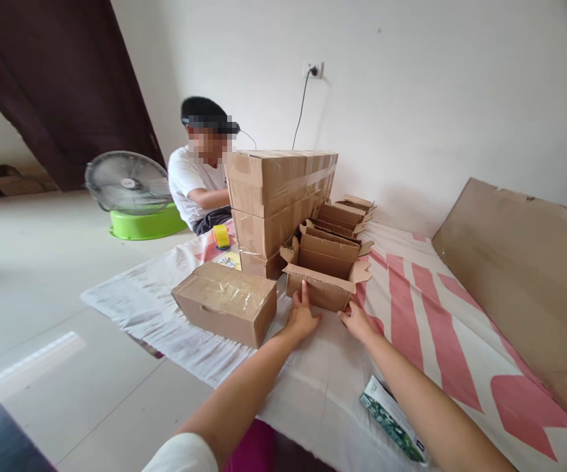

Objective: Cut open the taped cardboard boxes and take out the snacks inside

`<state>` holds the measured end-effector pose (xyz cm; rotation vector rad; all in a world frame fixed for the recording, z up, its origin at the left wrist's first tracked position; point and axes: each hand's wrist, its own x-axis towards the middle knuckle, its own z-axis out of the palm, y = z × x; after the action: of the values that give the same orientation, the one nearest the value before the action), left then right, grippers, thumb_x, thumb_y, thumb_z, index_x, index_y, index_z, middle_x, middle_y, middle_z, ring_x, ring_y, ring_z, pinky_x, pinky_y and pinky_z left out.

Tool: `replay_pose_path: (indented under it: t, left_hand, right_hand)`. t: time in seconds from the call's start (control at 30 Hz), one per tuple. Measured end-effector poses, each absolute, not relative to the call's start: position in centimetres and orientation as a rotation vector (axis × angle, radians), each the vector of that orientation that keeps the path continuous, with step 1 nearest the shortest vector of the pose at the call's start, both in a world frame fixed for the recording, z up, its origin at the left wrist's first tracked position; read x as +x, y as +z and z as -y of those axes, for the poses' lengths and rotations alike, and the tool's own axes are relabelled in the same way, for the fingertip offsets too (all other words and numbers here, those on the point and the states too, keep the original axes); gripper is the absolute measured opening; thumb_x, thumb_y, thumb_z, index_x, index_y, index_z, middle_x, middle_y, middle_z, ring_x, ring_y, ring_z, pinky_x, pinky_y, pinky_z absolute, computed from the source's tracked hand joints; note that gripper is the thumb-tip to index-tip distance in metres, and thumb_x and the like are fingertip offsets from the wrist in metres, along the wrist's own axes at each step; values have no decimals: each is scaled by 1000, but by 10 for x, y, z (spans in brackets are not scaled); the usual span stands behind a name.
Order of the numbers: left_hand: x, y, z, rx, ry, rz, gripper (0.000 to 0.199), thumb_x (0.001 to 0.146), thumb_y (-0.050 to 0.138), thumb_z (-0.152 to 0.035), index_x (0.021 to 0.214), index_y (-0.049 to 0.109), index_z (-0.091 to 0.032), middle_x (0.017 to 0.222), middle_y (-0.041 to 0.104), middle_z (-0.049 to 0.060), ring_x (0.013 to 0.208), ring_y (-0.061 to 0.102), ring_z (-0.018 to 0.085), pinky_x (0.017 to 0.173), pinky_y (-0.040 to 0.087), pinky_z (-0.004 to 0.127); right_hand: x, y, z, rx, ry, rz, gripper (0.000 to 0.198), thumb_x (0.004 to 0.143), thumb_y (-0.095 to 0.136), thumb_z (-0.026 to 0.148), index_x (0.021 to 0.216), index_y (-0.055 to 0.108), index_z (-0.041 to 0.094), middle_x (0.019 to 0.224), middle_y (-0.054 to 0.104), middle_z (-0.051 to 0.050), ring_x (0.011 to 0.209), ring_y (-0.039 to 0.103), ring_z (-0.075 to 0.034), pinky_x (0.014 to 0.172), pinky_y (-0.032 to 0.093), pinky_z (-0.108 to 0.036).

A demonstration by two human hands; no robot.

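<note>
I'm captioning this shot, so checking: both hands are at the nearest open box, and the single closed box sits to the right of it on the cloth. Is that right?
Not quite: the closed box sits to the left of the open box on the cloth, as the head view shows. The left hand and right hand are at the open box.

Wears a plain white sleeve (181,453) on the left arm (244,400), smoothly curved at the edge. Has bare forearms (415,400) tapering toward slender, bare fingers (305,295).
</note>
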<state>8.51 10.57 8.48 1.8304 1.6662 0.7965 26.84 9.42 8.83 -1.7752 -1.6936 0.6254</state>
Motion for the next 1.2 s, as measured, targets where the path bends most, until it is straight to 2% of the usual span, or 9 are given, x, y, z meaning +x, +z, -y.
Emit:
replay_pose_path:
  t: [0.3, 0.4, 0.57, 0.67, 0.73, 0.8, 0.93, 1.07, 1.2]
  left_hand:
    - [75, 82, -134, 1806, 711, -1769, 101, 77, 65, -35, 154, 3, -20, 147, 34, 20, 130, 47, 36, 103, 40, 45]
    - [71, 81, -133, 1806, 669, -1765, 98, 77, 65, -35, 153, 7, -19, 152, 31, 21, 135, 43, 37, 106, 38, 46]
    - [93, 81, -98, 1884, 640, -1682, 82, 79, 63, -30, 146, 24, -3, 149, 31, 30, 142, 28, 41, 114, 25, 54]
    - [114, 85, -54, 2024, 642, -1404, 58, 83, 58, -30, 136, 43, -10, 142, 46, 20, 137, 38, 33, 115, 28, 48]
    - [126, 84, -22, 2088, 614, -1179, 42, 84, 59, -33, 123, 56, -17, 131, 57, 13, 127, 50, 27, 111, 37, 41]
    - [136, 79, 4, 2091, 564, -956, 48, 79, 66, -35, 123, 56, -20, 126, 60, 10, 118, 58, 25, 102, 47, 38]
    - [148, 61, 35, 2033, 580, -770, 72, 67, 70, -13, 135, 47, -21, 133, 54, 12, 125, 52, 27, 109, 41, 44]
    - [152, 54, 37, 2003, 640, -878, 66, 65, 63, -2, 127, 53, -22, 126, 58, 9, 122, 54, 26, 108, 41, 46]
    - [177, 82, 1, 1953, 816, -893, 59, 65, 69, -4, 121, 57, -23, 117, 63, 7, 108, 61, 25, 96, 50, 41]
  right_hand:
    - [300, 99, -59, -1605, 875, 1587, 49, 80, 62, 28, 128, 58, 18, 131, 64, -12, 111, 65, -20, 93, 52, -33]
    - [329, 102, -26, -1587, 862, 1489, 45, 82, 59, 39, 120, 62, 16, 128, 65, -14, 112, 64, -22, 98, 49, -37]
    - [379, 94, 57, -1664, 728, 1251, 50, 81, 56, 58, 108, 66, 16, 113, 70, -14, 105, 65, -26, 96, 48, -40]
    - [391, 79, 110, -1720, 624, 1115, 50, 83, 54, 62, 102, 66, 17, 109, 70, -13, 102, 64, -26, 89, 50, -38]
    - [389, 68, 139, -1728, 635, 1100, 51, 84, 53, 61, 106, 65, 17, 108, 69, -14, 99, 65, -26, 84, 51, -36]
    - [381, 58, 161, -1693, 694, 1197, 56, 80, 60, 58, 117, 62, 16, 113, 67, -14, 98, 64, -26, 83, 52, -36]
    - [355, 41, 181, -1767, 572, 1419, 74, 68, 74, 39, 134, 50, 18, 119, 62, -14, 107, 60, -30, 92, 49, -43]
    - [348, 32, 172, -1818, 452, 1372, 55, 75, 63, 27, 129, 53, 19, 114, 64, -13, 105, 62, -29, 92, 49, -46]
    - [379, 60, 119, -1633, 498, 1321, 59, 75, 66, 31, 132, 51, 23, 129, 61, -11, 116, 59, -28, 97, 48, -43]
